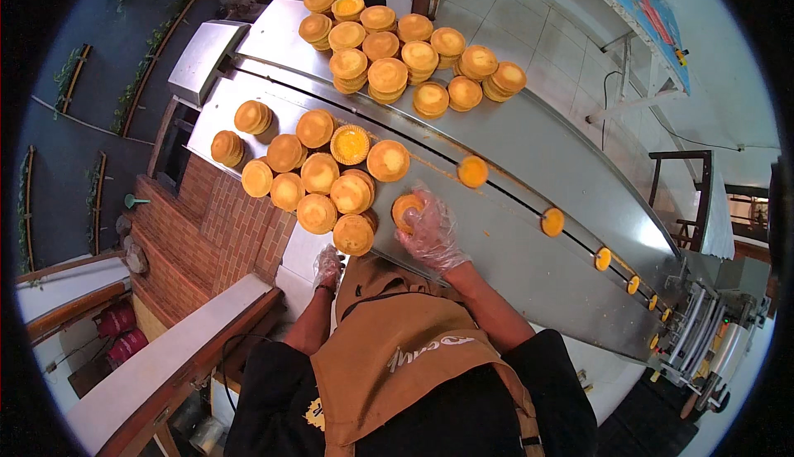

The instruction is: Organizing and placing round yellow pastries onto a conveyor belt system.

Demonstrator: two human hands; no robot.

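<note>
My right hand (432, 232), in a clear plastic glove, is closed around the edge of a round golden pastry (406, 211) on the metal table (488, 250). My left hand (328, 265), gloved too, hangs low at the table's near edge beside my apron; its fingers are too small and shadowed to read. Just left of the right hand stand several stacks of the same pastries (316, 213). One pastry cup (350, 144) among them shows a fluted rim and a bright yellow inside.
Beyond a narrow slot (529, 196) are more pastry stacks (387, 75). Single yellow discs (472, 172) sit spaced along the slot, leading to a roller machine (703, 341) at the far right. A metal box (207, 62) covers the table's left end.
</note>
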